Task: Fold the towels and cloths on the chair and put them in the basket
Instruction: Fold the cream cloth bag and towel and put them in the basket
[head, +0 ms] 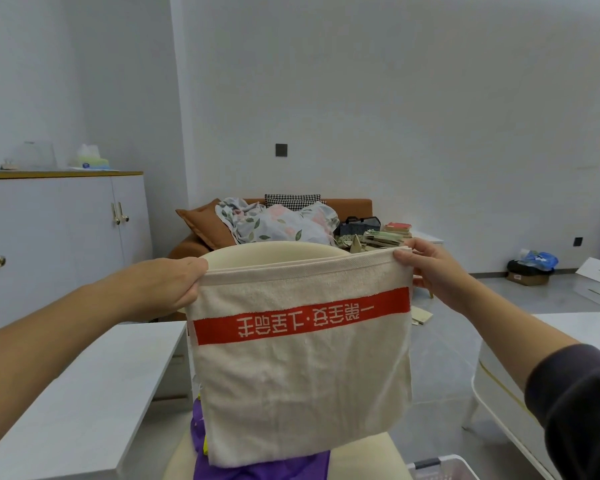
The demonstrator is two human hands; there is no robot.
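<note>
I hold a beige towel (pixel 302 382) with a red printed band up in front of me, doubled over so it hangs as a rectangle. My left hand (pixel 177 285) pinches its top left corner and my right hand (pixel 430 268) pinches the top right corner. Behind and below the towel is a cream chair (pixel 274 252), its seat partly hidden. A purple cloth (pixel 260 467) lies on the seat under the towel's lower edge. The rim of a white basket (pixel 440 467) shows at the bottom right, beside the chair.
A white table (pixel 84 393) stands to my left and a white rounded table (pixel 499 375) to my right. Behind the chair is a brown sofa (pixel 201 233) with a floral cloth (pixel 278 223), bags and books. A white cabinet (pixel 59 237) lines the left wall.
</note>
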